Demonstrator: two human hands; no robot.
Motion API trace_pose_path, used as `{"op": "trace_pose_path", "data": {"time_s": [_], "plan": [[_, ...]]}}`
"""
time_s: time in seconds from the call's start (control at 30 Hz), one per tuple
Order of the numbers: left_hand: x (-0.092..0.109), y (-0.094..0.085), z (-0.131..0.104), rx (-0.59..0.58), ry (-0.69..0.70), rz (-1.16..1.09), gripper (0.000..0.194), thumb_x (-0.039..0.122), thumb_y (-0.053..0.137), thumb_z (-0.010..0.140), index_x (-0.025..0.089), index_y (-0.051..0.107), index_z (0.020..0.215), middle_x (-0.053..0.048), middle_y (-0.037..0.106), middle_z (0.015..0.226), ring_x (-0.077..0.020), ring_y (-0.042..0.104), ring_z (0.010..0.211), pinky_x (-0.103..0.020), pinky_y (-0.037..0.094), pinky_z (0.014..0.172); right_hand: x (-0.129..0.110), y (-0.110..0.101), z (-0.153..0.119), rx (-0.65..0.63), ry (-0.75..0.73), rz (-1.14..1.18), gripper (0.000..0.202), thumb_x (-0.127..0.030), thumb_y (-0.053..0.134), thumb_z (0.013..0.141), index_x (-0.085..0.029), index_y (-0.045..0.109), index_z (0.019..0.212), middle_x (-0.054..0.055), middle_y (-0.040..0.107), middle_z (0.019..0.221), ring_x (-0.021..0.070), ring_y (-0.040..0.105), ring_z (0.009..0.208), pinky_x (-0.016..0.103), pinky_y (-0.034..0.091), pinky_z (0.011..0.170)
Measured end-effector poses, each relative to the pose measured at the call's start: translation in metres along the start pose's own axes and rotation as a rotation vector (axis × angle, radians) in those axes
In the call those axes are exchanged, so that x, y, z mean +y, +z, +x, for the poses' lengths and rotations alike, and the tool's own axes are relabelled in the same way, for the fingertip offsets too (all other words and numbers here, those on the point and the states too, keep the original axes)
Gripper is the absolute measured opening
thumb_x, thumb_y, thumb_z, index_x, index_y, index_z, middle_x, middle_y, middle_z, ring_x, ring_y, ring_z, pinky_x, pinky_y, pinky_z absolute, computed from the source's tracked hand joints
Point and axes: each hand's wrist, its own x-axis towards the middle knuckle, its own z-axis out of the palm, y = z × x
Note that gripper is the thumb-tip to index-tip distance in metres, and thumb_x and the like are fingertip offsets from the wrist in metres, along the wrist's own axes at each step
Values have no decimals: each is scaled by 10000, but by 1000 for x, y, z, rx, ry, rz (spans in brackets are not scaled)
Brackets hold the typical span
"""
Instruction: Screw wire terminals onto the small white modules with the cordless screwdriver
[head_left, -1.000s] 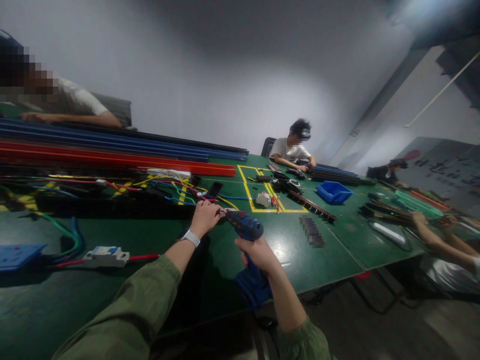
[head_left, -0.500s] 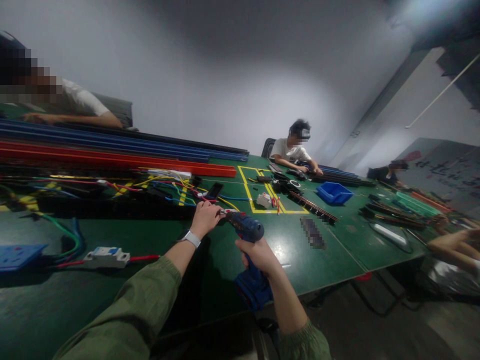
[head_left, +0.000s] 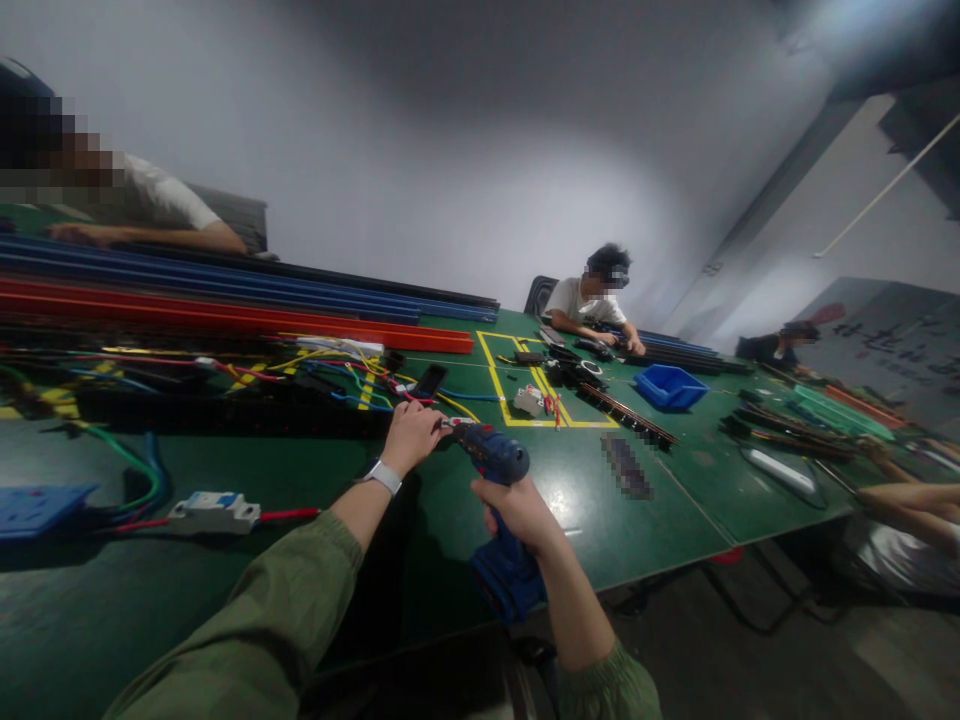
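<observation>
My right hand (head_left: 521,508) is wrapped round the handle of a blue cordless drill (head_left: 501,455), whose chuck points left and away from me. At the drill's tip, my left hand (head_left: 410,436) has its fingers closed on something small that I cannot make out. Left of my left wrist, a white circuit breaker (head_left: 215,512) with red wires at both ends lies on the green table (head_left: 315,580). A second breaker (head_left: 529,400) rests inside a yellow tape outline beyond the drill.
Red rails (head_left: 225,315), blue rails (head_left: 300,290) and loose wires stretch along the back left. A blue bin (head_left: 670,387), a phone (head_left: 627,465) and a copper-toned strip (head_left: 630,415) lie to the right. Several people sit round the table.
Both of my hands and the drill have hardly moved. The person across the table has shifted slightly to the right.
</observation>
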Motion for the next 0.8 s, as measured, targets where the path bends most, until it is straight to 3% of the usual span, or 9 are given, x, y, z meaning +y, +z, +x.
{"op": "trace_pose_path", "data": {"time_s": [0.4, 0.8], "plan": [[3, -6, 0, -34, -22, -14, 275, 447, 542, 862, 257, 727, 938, -102, 698, 913, -293, 520, 985, -450, 284, 940, -3, 1, -1, 9, 30, -4, 199, -247, 589, 786, -173, 545, 965, -106, 434, 380, 126, 485, 342, 223, 360, 409], [1, -2, 0, -20, -13, -18, 262, 437, 560, 858, 267, 728, 967, -89, 704, 954, -293, 517, 978, -447, 285, 935, -3, 1, 0, -10, -5, -6, 308, -264, 587, 770, -158, 530, 1053, -107, 445, 380, 138, 496, 340, 217, 352, 391]]}}
